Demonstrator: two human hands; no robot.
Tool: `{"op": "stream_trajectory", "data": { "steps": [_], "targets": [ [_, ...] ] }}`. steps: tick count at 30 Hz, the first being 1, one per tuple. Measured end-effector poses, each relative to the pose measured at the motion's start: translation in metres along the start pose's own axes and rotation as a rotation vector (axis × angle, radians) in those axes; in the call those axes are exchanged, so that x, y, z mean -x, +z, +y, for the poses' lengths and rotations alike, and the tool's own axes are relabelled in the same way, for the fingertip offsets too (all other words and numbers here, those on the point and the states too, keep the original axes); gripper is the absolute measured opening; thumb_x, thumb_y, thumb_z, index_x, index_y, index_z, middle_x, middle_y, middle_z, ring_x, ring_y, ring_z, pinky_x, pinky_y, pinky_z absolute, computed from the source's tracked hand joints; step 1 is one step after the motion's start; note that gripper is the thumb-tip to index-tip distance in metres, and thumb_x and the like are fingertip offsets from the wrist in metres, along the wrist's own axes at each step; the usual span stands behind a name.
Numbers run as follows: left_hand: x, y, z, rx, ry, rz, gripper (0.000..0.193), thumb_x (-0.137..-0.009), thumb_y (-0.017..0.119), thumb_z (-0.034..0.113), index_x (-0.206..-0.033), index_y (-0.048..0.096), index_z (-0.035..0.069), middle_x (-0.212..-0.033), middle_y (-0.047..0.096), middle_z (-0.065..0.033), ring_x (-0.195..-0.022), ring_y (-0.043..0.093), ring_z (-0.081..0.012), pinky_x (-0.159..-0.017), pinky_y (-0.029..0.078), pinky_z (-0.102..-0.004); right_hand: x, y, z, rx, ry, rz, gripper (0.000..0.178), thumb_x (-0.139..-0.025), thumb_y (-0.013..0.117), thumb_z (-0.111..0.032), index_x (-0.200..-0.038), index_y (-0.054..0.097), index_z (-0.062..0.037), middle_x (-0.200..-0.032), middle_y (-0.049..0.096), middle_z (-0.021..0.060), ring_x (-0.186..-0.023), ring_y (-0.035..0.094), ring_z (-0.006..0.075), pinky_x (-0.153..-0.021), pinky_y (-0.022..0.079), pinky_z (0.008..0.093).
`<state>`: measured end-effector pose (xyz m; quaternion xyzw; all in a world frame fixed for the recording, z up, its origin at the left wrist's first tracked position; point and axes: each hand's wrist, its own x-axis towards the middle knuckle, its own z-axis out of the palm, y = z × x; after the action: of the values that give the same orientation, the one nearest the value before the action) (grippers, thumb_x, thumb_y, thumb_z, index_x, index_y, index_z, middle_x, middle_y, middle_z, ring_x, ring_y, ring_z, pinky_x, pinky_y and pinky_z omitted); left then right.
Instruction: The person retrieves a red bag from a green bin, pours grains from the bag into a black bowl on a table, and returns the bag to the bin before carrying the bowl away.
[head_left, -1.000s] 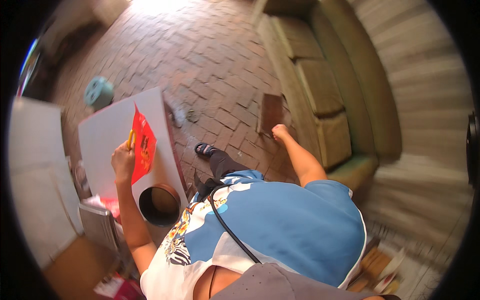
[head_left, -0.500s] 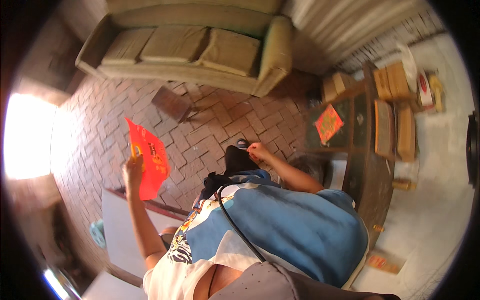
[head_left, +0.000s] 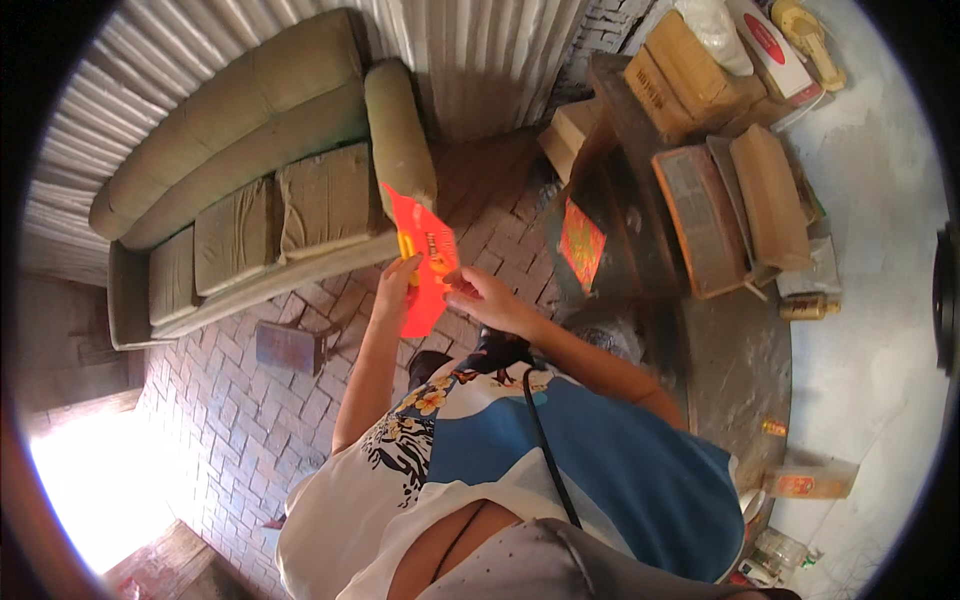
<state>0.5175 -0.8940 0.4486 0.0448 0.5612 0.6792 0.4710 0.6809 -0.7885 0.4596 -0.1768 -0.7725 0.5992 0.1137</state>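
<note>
My left hand (head_left: 398, 283) is closed around a bright red paper sheet (head_left: 426, 312) with gold print, held upright in front of my body. A small yellow object (head_left: 406, 246) sits between that hand's fingers and the sheet; its kind is unclear. From the other side, my right hand (head_left: 482, 298) pinches at the sheet's right edge with thumb and fingers. A second red and gold decorated paper (head_left: 582, 246) hangs on the dark front of the cabinet (head_left: 640, 222), to the right of my hands.
A worn green sofa (head_left: 250, 215) stands at far left, with a small wooden stool (head_left: 290, 346) on the brick floor (head_left: 235, 415) before it. Cardboard boxes (head_left: 690, 75) and an orange-edged board (head_left: 700, 220) crowd the cabinet's top. A bright opening (head_left: 100, 480) lies at lower left.
I have turned toward the cabinet, so the view has swung. The red sheet has come from far left to in front of me, and my right hand has risen to its edge.
</note>
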Motion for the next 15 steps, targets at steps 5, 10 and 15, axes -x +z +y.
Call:
{"op": "stream_trajectory", "data": {
  "steps": [5, 10, 15],
  "targets": [
    [-0.109, 0.130, 0.042, 0.010, -0.166, -0.204, 0.013, -0.084, 0.062, 0.020, -0.090, 0.060, 0.009, -0.076, 0.057, 0.0002, -0.066, 0.053, -0.0081, -0.056, 0.040, -0.0222, -0.076, -0.089, -0.001, 0.284, -0.200, 0.268, 0.045, -0.078, 0.068, -0.018, -0.115, 0.050, 0.0010, -0.105, 0.054, 0.0178, -0.103, 0.053, 0.0315, -0.088, 0.042, 0.0377],
    [-0.222, 0.214, 0.060, -0.014, -0.176, -0.454, 0.013, -0.082, 0.063, 0.019, -0.088, 0.060, 0.008, -0.079, 0.060, -0.0024, -0.071, 0.056, -0.0113, -0.062, 0.043, -0.0252, -0.152, -0.177, 0.026, 0.486, -0.050, 0.631, 0.044, -0.073, 0.067, -0.012, -0.112, 0.050, 0.0005, -0.102, 0.056, 0.0197, -0.100, 0.054, 0.0343, -0.086, 0.043, 0.0401],
    [-0.303, 0.287, 0.093, -0.032, -0.259, -0.731, 0.015, -0.085, 0.059, 0.021, -0.090, 0.064, 0.007, -0.082, 0.062, -0.0012, -0.077, 0.057, -0.0109, -0.067, 0.043, -0.0252, -0.217, -0.273, 0.014, 0.549, 0.224, 0.691, 0.043, -0.072, 0.066, -0.009, -0.111, 0.050, -0.0024, -0.103, 0.057, 0.0195, -0.097, 0.055, 0.0368, -0.083, 0.044, 0.0425]
  ]
}}
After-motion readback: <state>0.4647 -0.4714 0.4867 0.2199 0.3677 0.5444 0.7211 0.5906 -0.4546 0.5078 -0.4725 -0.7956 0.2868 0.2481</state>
